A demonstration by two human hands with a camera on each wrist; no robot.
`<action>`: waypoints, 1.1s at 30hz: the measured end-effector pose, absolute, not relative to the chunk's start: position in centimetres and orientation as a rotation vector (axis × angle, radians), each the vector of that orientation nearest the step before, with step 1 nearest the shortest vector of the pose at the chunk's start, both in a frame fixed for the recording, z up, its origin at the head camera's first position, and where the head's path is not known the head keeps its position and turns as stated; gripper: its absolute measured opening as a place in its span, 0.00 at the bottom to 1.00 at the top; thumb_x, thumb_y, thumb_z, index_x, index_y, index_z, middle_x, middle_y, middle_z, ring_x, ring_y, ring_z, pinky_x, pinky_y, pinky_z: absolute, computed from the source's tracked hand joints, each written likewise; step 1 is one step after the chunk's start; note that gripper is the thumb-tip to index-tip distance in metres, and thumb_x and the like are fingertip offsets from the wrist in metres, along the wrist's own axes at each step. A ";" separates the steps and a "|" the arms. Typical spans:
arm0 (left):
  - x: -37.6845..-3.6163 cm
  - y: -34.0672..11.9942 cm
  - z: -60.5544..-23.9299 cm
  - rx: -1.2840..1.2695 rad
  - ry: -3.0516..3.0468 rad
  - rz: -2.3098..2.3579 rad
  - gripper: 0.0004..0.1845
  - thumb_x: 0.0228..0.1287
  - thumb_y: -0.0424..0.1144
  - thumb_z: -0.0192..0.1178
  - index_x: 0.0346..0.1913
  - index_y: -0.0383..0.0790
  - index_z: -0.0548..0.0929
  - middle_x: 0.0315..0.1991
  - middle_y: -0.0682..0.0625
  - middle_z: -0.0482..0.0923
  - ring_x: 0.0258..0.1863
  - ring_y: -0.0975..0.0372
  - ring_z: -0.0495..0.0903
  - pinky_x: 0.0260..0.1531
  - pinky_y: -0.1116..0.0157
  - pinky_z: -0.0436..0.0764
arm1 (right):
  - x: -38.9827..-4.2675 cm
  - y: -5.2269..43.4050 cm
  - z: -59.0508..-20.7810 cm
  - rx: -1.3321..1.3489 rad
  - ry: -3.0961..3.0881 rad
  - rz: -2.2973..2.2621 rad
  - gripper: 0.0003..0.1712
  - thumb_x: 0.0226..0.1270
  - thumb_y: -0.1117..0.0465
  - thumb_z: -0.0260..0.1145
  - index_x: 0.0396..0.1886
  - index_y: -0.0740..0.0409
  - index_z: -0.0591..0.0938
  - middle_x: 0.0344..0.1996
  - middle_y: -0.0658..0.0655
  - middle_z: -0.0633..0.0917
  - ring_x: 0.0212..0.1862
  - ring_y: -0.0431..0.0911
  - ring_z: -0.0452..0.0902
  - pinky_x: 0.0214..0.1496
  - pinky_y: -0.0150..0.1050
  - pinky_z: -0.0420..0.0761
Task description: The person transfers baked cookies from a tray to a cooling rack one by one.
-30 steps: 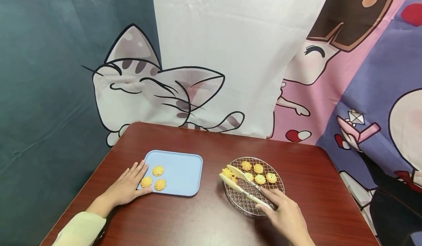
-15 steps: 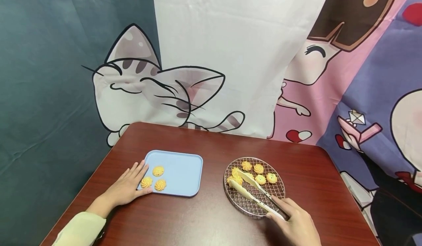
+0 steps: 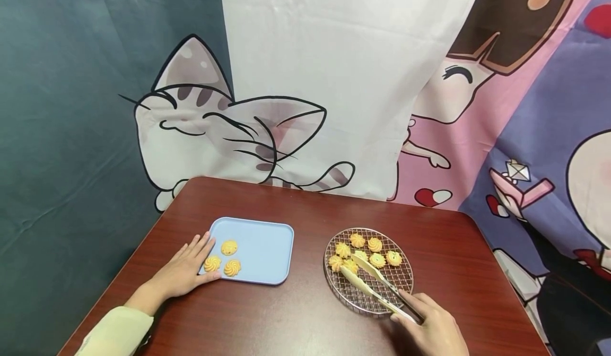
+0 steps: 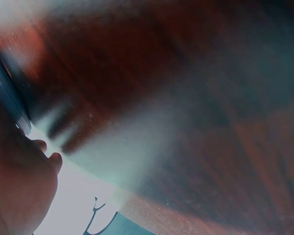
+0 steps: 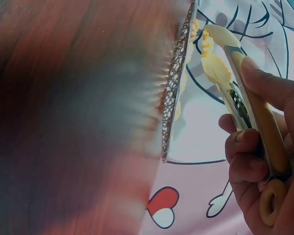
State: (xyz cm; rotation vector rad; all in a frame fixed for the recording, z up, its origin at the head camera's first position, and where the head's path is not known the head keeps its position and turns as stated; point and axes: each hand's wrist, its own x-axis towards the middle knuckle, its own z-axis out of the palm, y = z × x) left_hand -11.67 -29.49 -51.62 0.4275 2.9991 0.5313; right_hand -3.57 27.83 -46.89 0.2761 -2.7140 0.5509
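At the left of the table, resting the left hand palm down, fingers straight and released, fingertips touching the left rim of the blue tray, just beside the three cookies lying in its left half. Bracing the tray this way, judged from the frames, is sound: pressing lightly on the rim and not reaching over the cookies. Moving right, across bare tabletop, to the round wire rack with several more cookies grouped on its far half. Angling the tongs low over the rack toward the front-left swirl cookie, which is sitting between the two parted tips, possibly already touching one of them, though neither view is settling that. Doing this well probably means closing the tips on the cookie's sides, squeezing only enough to lift without crumbling it, and not nudging the neighbours close beside it. Gripping the tongs near their hinge end with the right hand at the rack's near right edge, thumb pressing along the upper arm and fingers curling under the lower one, wrist lying low to the table.
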 end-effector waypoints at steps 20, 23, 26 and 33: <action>-11.8 -29.6 -52.0 0.431 3.009 0.507 0.54 0.64 0.72 0.56 0.80 0.37 0.57 0.81 0.38 0.49 0.78 0.38 0.48 0.72 0.36 0.52 | -4.2 28.7 -48.2 0.246 -2.755 0.549 0.30 0.41 0.49 0.86 0.48 0.50 0.91 0.35 0.41 0.85 0.33 0.45 0.84 0.30 0.43 0.80; -11.8 -29.7 -52.1 0.433 3.011 0.502 0.54 0.64 0.72 0.56 0.80 0.37 0.57 0.81 0.38 0.49 0.78 0.38 0.48 0.72 0.36 0.53 | -4.1 28.7 -48.1 0.238 -2.771 0.552 0.30 0.41 0.48 0.86 0.48 0.50 0.91 0.36 0.41 0.85 0.34 0.47 0.84 0.30 0.44 0.80; -11.8 -29.7 -52.2 0.435 3.011 0.500 0.54 0.64 0.73 0.55 0.80 0.37 0.57 0.81 0.38 0.49 0.78 0.38 0.48 0.72 0.36 0.53 | -4.1 28.8 -48.0 0.232 -2.780 0.557 0.30 0.42 0.48 0.85 0.48 0.50 0.91 0.36 0.42 0.85 0.34 0.48 0.84 0.30 0.45 0.80; -11.9 -29.7 -52.1 0.436 3.014 0.493 0.54 0.63 0.73 0.55 0.79 0.36 0.57 0.81 0.38 0.49 0.78 0.39 0.48 0.72 0.36 0.52 | -4.2 28.9 -48.0 0.234 -2.784 0.568 0.29 0.42 0.49 0.85 0.48 0.51 0.91 0.36 0.42 0.85 0.34 0.47 0.84 0.31 0.45 0.80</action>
